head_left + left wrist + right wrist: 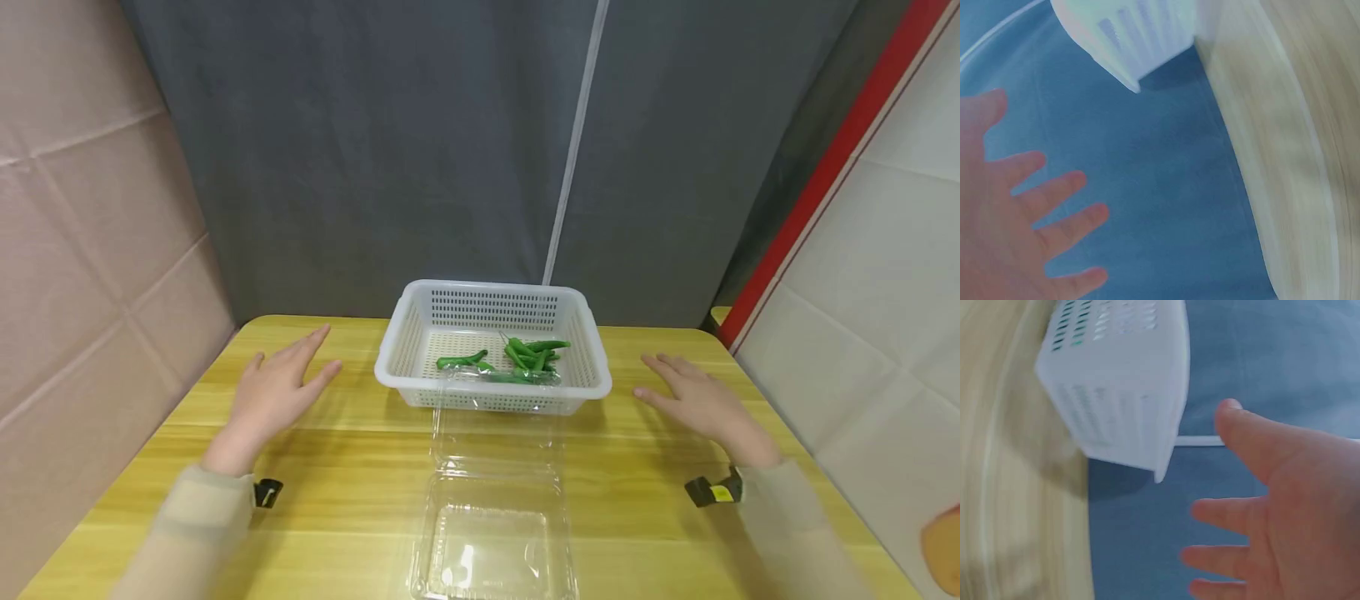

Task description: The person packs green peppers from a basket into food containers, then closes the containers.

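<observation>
Both hands hover over the table with fingers spread, holding nothing. My left hand (279, 390) is to the left of a white perforated plastic basket (399, 385), apart from it. On the basket's other side is my right hand (693, 398), also apart from it. Several green chili peppers (534, 357) lie inside the basket, most of them bunched toward its right. A clear plastic clamshell box (491, 533) lies unfolded in front, its lid (495, 433) leaning on the basket's near rim. The wrist views show the left palm (1004, 231) and the right palm (1310, 519) beside the basket's outer walls.
The wooden table (330, 542) ends at a dark grey curtain (390, 167) behind the basket. A pale panel (90, 250) stands along the left side, and a white one with a red strip (832, 175) along the right.
</observation>
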Demonstrator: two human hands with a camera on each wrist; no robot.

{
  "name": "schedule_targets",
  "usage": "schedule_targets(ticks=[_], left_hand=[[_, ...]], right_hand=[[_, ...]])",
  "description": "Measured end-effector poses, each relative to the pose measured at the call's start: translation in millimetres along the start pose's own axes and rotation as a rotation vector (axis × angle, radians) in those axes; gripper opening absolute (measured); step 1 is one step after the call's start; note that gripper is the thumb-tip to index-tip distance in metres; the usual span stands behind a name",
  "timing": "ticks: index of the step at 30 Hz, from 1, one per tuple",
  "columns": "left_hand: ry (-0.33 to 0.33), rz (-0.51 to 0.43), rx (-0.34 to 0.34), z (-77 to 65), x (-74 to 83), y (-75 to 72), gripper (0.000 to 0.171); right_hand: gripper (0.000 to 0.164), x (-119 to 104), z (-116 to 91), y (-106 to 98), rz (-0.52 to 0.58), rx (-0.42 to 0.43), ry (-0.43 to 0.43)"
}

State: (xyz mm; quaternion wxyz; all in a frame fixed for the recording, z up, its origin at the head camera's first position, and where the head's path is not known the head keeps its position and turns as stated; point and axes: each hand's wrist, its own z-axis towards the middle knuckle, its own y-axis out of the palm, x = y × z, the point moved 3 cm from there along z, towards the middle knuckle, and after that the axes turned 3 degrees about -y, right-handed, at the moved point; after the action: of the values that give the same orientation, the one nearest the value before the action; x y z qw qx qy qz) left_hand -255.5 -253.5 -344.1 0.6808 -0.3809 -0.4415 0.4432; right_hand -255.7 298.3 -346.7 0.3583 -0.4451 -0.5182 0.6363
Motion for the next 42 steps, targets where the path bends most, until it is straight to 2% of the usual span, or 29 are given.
schedule_targets(ticks=[6, 13, 17, 22, 28, 32, 36, 39, 42], left_hand=[[-0.025, -0.115, 0.061, -2.8, 15.7, -7.2, 0.067], [-0.024, -0.218, 0.072, -4.7, 37.5, -14.4, 0.061], [-0.022, -0.267, 0.080, -6.5, 46.5, -15.7, 0.058], [0.021, -0.318, 0.097, -7.2, 57.1, -16.2, 0.050], [0.059, -0.395, 0.080, -10.4, 64.9, -11.9, 0.044], [0.059, -0.419, 0.037, -13.3, 66.9, -6.4, 0.041], [0.015, -0.452, -0.033, -15.6, 68.8, -2.9, 0.032], [0.015, -0.497, -0.144, -14.9, 73.3, 4.6, 0.035], [0.078, -0.518, -0.312, -12.7, 79.1, 20.2, 0.041]], right_hand=[[0.072, -15.1, -5.7, -7.0, 0.069, -0.055, 0.014], [0.071, -38.9, -8.6, -18.9, 0.123, -0.110, 0.023], [0.069, -55.0, -7.7, -23.9, 0.166, -0.117, -0.005], [0.068, -72.0, -6.2, -24.8, 0.225, -0.123, -0.045], [0.065, -83.4, -4.8, -17.8, 0.223, -0.144, -0.092], [0.060, -86.8, -4.9, -12.8, 0.219, -0.149, -0.115], [0.049, -93.5, -5.2, -7.7, 0.215, -0.153, -0.162], [0.040, -101.1, -5.7, -1.9, 0.238, -0.207, -0.217], [0.039, -108.9, -6.5, 5.0, 0.283, -0.284, -0.265]])
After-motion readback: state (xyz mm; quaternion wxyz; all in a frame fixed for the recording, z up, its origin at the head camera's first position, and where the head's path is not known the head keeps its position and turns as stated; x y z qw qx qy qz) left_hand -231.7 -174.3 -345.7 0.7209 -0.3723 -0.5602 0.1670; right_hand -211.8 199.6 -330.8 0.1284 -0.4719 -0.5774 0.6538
